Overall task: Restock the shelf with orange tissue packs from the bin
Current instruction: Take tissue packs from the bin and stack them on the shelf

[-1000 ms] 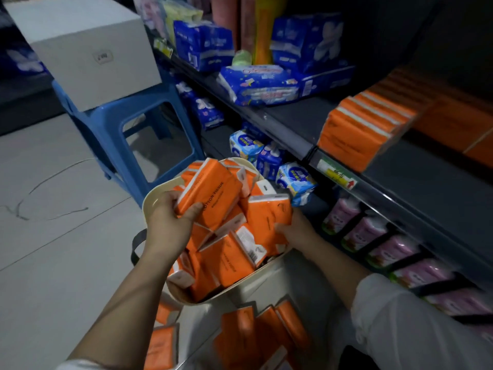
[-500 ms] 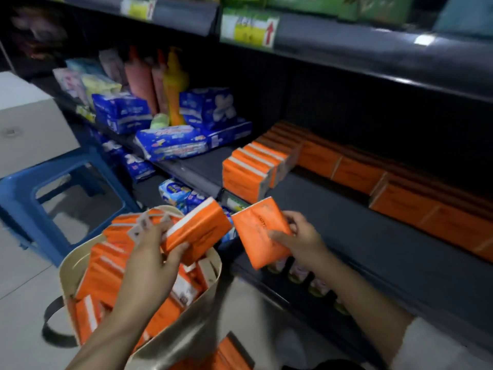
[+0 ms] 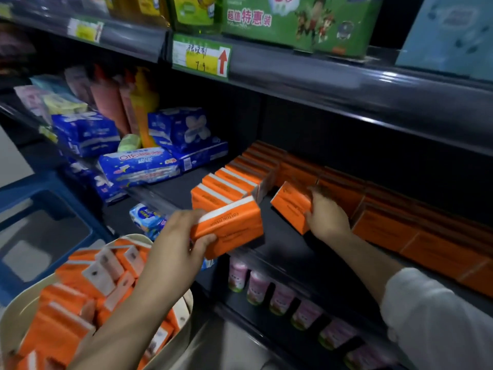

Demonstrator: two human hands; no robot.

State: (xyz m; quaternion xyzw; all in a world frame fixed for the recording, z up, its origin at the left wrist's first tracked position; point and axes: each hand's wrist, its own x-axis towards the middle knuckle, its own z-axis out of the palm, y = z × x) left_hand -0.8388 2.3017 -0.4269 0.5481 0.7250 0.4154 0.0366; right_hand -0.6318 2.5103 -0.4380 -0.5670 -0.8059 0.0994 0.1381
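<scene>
At lower left, a round beige bin (image 3: 21, 313) holds loose orange tissue packs (image 3: 64, 297). At centre, the left hand (image 3: 178, 244) grips one orange plastic-wrapped pack (image 3: 234, 225). Farther right, the right hand (image 3: 326, 217) clasps a second orange pack (image 3: 290, 206) on the dark metal shelf (image 3: 282, 244).

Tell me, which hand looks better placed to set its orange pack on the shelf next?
Probably the right hand. Its pack is already over the shelf, next to the stacked orange packs. The left hand holds the other pack out at the shelf's front edge.
</scene>
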